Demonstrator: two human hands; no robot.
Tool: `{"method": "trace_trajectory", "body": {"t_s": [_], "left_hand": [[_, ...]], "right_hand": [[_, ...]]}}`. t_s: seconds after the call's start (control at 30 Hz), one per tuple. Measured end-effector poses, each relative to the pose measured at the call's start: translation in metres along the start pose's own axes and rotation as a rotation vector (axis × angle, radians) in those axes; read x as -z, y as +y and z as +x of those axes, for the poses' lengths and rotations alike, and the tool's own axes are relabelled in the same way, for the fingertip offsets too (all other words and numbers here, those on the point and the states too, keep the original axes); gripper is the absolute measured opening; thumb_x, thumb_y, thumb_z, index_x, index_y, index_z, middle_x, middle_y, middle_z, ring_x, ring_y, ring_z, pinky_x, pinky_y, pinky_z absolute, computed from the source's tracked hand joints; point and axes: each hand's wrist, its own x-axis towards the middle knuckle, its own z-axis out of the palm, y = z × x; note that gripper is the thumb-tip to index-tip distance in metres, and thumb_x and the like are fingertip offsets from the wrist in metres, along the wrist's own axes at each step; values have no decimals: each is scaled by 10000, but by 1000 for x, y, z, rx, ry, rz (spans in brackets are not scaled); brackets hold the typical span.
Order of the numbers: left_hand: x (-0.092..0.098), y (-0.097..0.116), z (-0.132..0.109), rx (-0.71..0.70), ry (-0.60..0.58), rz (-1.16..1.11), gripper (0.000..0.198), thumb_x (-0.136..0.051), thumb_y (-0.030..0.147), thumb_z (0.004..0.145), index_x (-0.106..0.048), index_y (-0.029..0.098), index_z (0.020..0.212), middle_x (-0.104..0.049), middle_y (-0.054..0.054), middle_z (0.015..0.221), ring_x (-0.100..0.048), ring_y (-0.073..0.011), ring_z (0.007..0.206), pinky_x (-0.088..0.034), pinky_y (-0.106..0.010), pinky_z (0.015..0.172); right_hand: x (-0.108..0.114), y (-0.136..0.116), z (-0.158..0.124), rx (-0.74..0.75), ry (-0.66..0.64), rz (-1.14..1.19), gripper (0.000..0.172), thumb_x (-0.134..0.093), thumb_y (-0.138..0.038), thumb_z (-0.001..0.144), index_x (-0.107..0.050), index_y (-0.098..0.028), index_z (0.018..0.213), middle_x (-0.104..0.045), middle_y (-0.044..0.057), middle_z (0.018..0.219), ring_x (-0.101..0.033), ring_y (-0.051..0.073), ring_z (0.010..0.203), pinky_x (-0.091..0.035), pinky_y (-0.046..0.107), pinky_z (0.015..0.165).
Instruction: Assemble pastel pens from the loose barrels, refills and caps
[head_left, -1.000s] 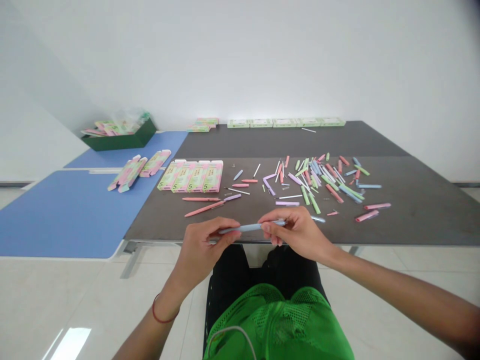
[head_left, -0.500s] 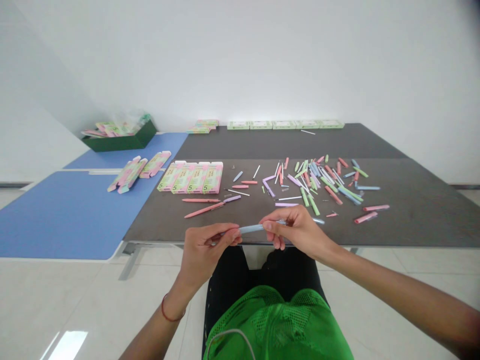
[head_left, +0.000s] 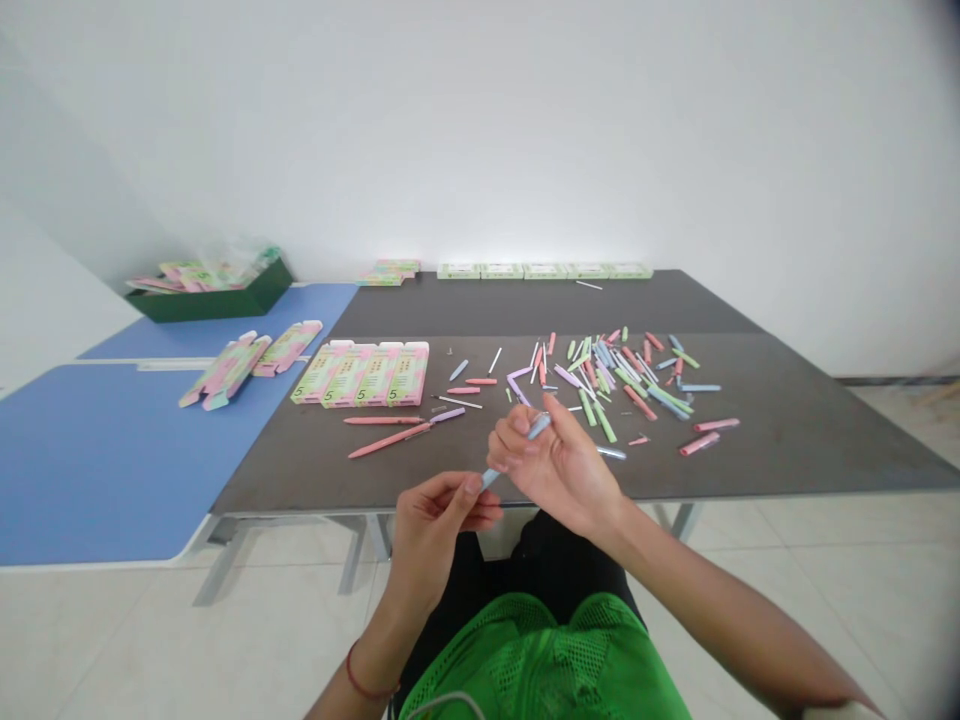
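A light blue pen is held between my two hands above the table's front edge, slanting up to the right. My left hand pinches its lower end between thumb and fingers. Round its upper part my right hand is closed, palm turned up, with the thumb near the upper end; part of the pen is hidden by the fingers. Beyond my left hand lie two pink pens and a purple pen part. A jumbled heap of pen barrels and white refills spreads beyond my right hand.
Several pink-and-green cartons stand in a row on the dark table. Flattened-looking cartons lie on the blue table, near a green box. More boxes line the back edge.
The pen has gone from nearly level to slanted. My right hand has turned palm up and wrapped round its upper part. The view has shifted slightly.
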Motion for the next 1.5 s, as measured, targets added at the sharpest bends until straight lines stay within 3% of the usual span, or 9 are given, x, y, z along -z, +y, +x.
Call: {"method": "trace_trajectory", "body": {"t_s": [0.13,0.27,0.37,0.63,0.87,1.07,1.17,1.37,1.5], "left_hand": [[-2,1,0,-14,10,-17,377,-889,463,777,-786,125,908,-800,-77,759,-756,-150,611,-634,-197,582],[-9,5,-4,-76,5,-2,346,-858,449,818,-779,131,928,-805,-73,773,-768,-161,628,-643,-208,580],[-17,7,-10,-157,1,6,344,-899,362,779,-776,149,1019,-827,-76,878,-803,-191,747,-672,-234,667],[-27,0,-13,-339,49,52,194,-814,275,883,-783,171,1043,-831,-52,899,-816,-196,802,-690,-280,811],[-25,0,-12,-347,34,61,174,-806,261,894,-784,176,1044,-833,-41,910,-815,-182,803,-690,-266,812],[-23,1,-14,-308,66,89,234,-827,318,866,-785,160,1034,-830,-61,899,-813,-204,793,-694,-302,806],[-23,3,-14,-275,86,125,254,-826,349,861,-787,165,1031,-829,-69,903,-814,-220,801,-692,-326,819],[-20,3,-11,-274,78,132,248,-816,338,867,-773,161,1035,-820,-66,881,-807,-211,788,-683,-322,811],[7,3,-1,-308,73,201,276,-791,358,886,-765,161,1078,-816,-73,922,-802,-218,840,-669,-338,844]], "right_hand": [[-2,-1,1,-14,17,93,398,-401,-409,1089,-599,-213,804,-234,-48,648,-330,158,605,-404,288,659],[0,-5,3,-22,21,157,480,-325,-474,1103,-583,-207,800,-229,-49,643,-314,159,601,-396,284,637],[1,-11,3,-17,45,228,520,-269,-510,1107,-552,-204,797,-246,-50,641,-315,155,598,-400,287,634],[-3,-13,-2,19,116,323,422,-247,-381,1123,-461,-226,793,-296,-48,626,-326,157,579,-397,289,603],[-3,-10,-3,36,110,350,451,-249,-471,1123,-474,-225,819,-308,-49,634,-353,157,595,-408,290,615],[-1,-9,-2,30,100,332,443,-225,-381,1128,-490,-220,811,-298,-50,631,-341,155,585,-407,287,616],[1,-6,-2,45,103,305,449,-259,-418,1125,-513,-221,812,-306,-47,632,-349,155,591,-415,285,623],[9,-2,0,44,162,107,428,-438,-569,1055,-596,-242,828,-489,-7,675,-506,192,693,-505,352,741],[30,-2,6,21,181,-142,482,-518,-696,975,-696,-249,992,-708,54,972,-657,245,980,-535,418,911]]}}
